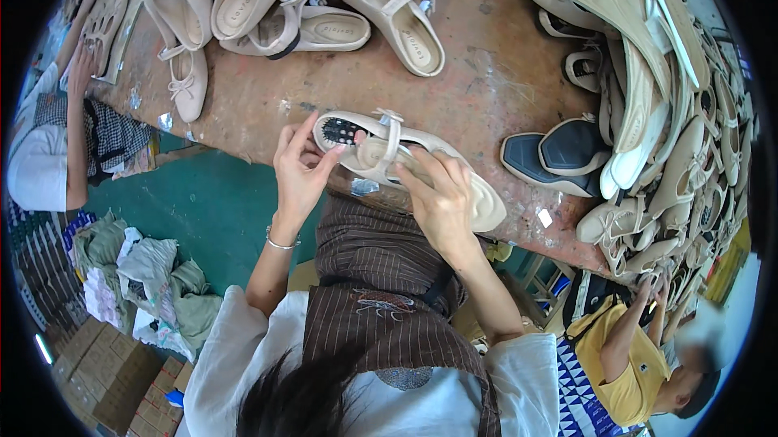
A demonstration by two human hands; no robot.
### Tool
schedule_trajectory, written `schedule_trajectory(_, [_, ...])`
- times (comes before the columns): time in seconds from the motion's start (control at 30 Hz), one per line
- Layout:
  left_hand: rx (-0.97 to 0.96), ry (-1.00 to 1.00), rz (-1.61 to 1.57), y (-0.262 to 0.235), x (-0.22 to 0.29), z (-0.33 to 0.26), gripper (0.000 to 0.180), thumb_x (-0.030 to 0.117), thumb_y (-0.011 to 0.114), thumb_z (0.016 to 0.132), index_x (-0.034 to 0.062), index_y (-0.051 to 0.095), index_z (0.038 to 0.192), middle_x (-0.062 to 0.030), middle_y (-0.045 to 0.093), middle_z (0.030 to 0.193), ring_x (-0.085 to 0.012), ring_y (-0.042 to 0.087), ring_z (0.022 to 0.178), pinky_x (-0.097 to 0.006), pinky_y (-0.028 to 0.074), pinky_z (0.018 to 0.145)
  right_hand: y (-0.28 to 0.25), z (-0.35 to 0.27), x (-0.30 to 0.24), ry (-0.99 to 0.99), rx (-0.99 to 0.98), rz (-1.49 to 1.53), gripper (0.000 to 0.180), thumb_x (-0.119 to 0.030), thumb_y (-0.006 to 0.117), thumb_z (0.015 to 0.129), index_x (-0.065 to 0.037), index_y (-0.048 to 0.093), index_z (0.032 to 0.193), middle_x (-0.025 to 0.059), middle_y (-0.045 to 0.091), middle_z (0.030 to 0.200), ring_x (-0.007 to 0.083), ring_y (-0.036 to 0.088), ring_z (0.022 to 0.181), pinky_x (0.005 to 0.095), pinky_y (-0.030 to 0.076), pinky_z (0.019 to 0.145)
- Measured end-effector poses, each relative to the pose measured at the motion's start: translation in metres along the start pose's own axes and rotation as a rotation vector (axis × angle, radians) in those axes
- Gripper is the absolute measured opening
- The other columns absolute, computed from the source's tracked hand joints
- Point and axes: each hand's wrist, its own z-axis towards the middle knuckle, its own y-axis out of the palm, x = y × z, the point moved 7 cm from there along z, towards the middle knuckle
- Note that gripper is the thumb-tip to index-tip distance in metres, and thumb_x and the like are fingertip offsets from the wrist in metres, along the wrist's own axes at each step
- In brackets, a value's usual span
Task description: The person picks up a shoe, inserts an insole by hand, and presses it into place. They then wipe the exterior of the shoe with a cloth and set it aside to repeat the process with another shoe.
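Observation:
A beige strapped shoe (391,133) lies sideways at the near edge of the workbench, its dark, studded inner heel showing at the left. My left hand (300,166) grips the shoe's heel end, thumb and fingers at the rim. A pale beige insole (377,155) lies partly in the shoe, one rounded end under the strap. My right hand (442,194) is closed over the insole, to the right of the strap. A pale rounded end (488,204) sticks out beyond that hand; whether it belongs to the insole or the toe cannot be told.
Several beige shoes (405,24) stand along the far side of the worn workbench (486,89). Loose insoles (636,97) and more shoes heap up at the right, by dark-lined shoes (559,157). Co-workers sit at the left (49,153) and lower right (616,348).

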Motion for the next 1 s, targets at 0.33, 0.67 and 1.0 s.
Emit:
schedule_trajectory(0.33, [-0.092, 0.026, -0.117, 0.001, -0.006, 0.017, 0.049, 0.004, 0.084, 0.075, -0.0035, 0.065, 0.120, -0.0028, 0.056, 0.096, -0.0067, 0.058, 0.072, -0.019, 0.052, 0.059, 0.036, 0.038, -0.014, 0.043, 0.049, 0.208, 0.020, -0.002, 0.069, 0.071, -0.002, 0.074, 0.090, 0.0133, 0.067, 0.103, 0.0308, 0.064, 0.099, 0.0409, 0.052, 0.087])
schedule_trajectory(0.67, [-0.014, 0.113, 0.007, 0.004, -0.009, 0.029, 0.038, 0.011, 0.087, 0.073, -0.0031, 0.071, 0.104, -0.0036, 0.060, 0.082, -0.0068, 0.055, 0.064, -0.022, 0.045, 0.052, 0.053, 0.041, -0.020, -0.034, 0.077, 0.082, 0.010, -0.005, 0.069, 0.077, -0.001, 0.073, 0.086, 0.0084, 0.064, 0.091, 0.0246, 0.063, 0.086, 0.0391, 0.051, 0.077])
schedule_trajectory(1.0, [0.023, -0.146, -0.124, 0.005, -0.025, 0.037, 0.007, -0.003, 0.070, 0.083, -0.0035, 0.072, 0.090, -0.0010, 0.065, 0.070, -0.0033, 0.052, 0.058, -0.021, 0.042, 0.051, 0.064, 0.047, -0.022, -0.283, -0.304, 0.197, 0.050, 0.000, 0.062, 0.072, -0.003, 0.065, 0.122, 0.0090, 0.062, 0.133, 0.0258, 0.069, 0.095, 0.0369, 0.056, 0.086])
